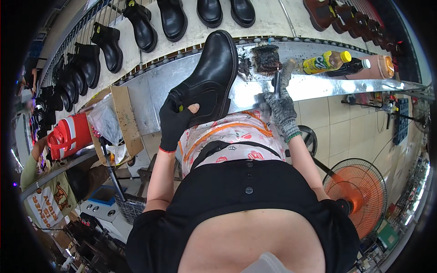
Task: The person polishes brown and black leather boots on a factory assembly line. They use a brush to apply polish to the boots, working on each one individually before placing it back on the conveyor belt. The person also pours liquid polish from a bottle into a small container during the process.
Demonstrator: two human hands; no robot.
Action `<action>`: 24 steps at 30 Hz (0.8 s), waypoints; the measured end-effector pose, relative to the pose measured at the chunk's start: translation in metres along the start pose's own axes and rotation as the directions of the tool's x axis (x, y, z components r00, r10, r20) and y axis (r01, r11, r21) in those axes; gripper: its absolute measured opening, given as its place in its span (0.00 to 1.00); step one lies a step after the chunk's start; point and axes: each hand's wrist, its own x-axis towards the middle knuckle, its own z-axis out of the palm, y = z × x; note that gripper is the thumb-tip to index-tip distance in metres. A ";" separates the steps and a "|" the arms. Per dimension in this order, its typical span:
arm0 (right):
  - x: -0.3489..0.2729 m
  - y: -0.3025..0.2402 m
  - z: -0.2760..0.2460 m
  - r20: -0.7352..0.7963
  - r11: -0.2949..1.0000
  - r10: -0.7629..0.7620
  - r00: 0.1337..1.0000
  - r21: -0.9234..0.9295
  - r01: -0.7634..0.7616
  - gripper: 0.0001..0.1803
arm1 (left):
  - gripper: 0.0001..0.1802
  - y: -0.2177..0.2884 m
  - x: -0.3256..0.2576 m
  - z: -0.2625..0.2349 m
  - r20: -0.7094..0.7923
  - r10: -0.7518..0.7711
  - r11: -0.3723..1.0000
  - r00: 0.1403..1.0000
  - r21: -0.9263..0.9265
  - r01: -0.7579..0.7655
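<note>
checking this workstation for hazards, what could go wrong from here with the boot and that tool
1. The left hand grips the black boot only at its ankle opening, with the sole out over the metal bench; it could tip or slip.
2. The right hand holds a thin tool beside a blackened pot; residue could smear the boot.
3. Bottles lie close by and might get knocked or soiled.

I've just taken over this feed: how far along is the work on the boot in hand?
Looks done: black boots already lie in a row on the conveyor.

In hand: the left hand holds one black boot tilted over the metal bench. The right hand, in a grey glove, holds a thin tool beside a dark, stained pad.

Left: this boot is not yet on the conveyor; its finish I cannot judge.
</note>
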 end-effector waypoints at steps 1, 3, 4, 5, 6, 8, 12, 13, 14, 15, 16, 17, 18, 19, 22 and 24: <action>-0.004 -0.001 0.000 0.036 0.994 0.107 0.994 -0.029 -0.106 0.23 | 0.25 -0.002 0.000 -0.001 -0.004 -0.012 1.000 1.000 0.006 0.012; -0.009 0.001 0.009 -0.088 0.999 -0.040 0.995 -0.006 0.040 0.25 | 0.25 -0.005 0.001 -0.004 -0.014 -0.032 0.999 0.999 0.025 0.032; -0.013 -0.001 0.012 -0.116 0.994 -0.101 0.988 0.039 0.107 0.26 | 0.25 -0.007 0.001 -0.006 -0.019 -0.041 0.998 0.999 0.038 0.041; -0.018 -0.006 0.013 -0.146 0.981 -0.161 0.976 0.083 0.174 0.26 | 0.25 -0.009 0.002 -0.008 -0.024 -0.049 0.997 0.998 0.050 0.051; -0.022 -0.016 0.012 -0.095 0.969 -0.109 0.989 0.214 0.128 0.28 | 0.25 -0.010 0.003 -0.010 -0.024 -0.037 0.997 0.999 0.068 0.038; -0.014 -0.011 0.010 -0.121 0.951 -0.293 0.948 0.069 0.302 0.29 | 0.25 -0.011 0.005 -0.015 -0.017 -0.018 0.995 1.000 0.101 0.020; -0.025 -0.008 0.008 -0.002 0.961 -0.201 0.980 0.194 0.198 0.26 | 0.25 -0.011 0.007 -0.025 0.009 -0.083 0.973 0.997 0.219 0.078; -0.030 -0.010 0.009 0.075 0.945 -0.070 0.995 0.325 0.042 0.26 | 0.25 -0.013 0.007 -0.027 0.012 -0.083 0.969 0.996 0.235 0.078; -0.035 -0.016 0.016 -0.030 0.913 -0.112 0.993 0.391 0.115 0.25 | 0.25 -0.015 0.008 -0.029 0.015 -0.084 0.965 0.996 0.250 0.078; -0.038 -0.019 0.019 -0.059 0.830 -0.174 0.983 0.528 0.179 0.26 | 0.25 -0.014 0.008 -0.029 0.012 -0.089 0.956 0.996 0.283 0.082; -0.040 -0.026 0.020 -0.116 0.852 -0.189 0.975 0.474 0.222 0.23 | 0.26 -0.012 0.010 -0.028 0.011 -0.095 0.945 0.995 0.315 0.087; -0.041 -0.031 0.021 -0.171 0.872 -0.207 0.963 0.415 0.261 0.20 | 0.26 -0.011 0.009 -0.028 0.010 -0.101 0.933 0.995 0.347 0.092; -0.041 -0.030 0.022 -0.219 0.874 -0.243 0.945 0.372 0.311 0.15 | 0.26 -0.010 0.008 -0.028 0.007 -0.119 0.942 0.993 0.316 0.111; -0.034 -0.018 0.016 -0.195 0.920 -0.214 0.957 0.290 0.265 0.15 | 0.25 -0.007 0.008 -0.028 0.013 -0.132 0.951 0.991 0.285 0.123; -0.033 -0.015 0.009 -0.110 0.954 -0.069 0.992 0.282 0.098 0.13 | 0.26 -0.009 0.010 -0.028 0.016 -0.106 0.957 0.994 0.274 0.098; -0.043 -0.036 0.012 -0.120 0.923 -0.189 0.975 0.318 0.218 0.12 | 0.26 -0.010 0.008 -0.028 0.012 -0.101 0.953 0.995 0.287 0.093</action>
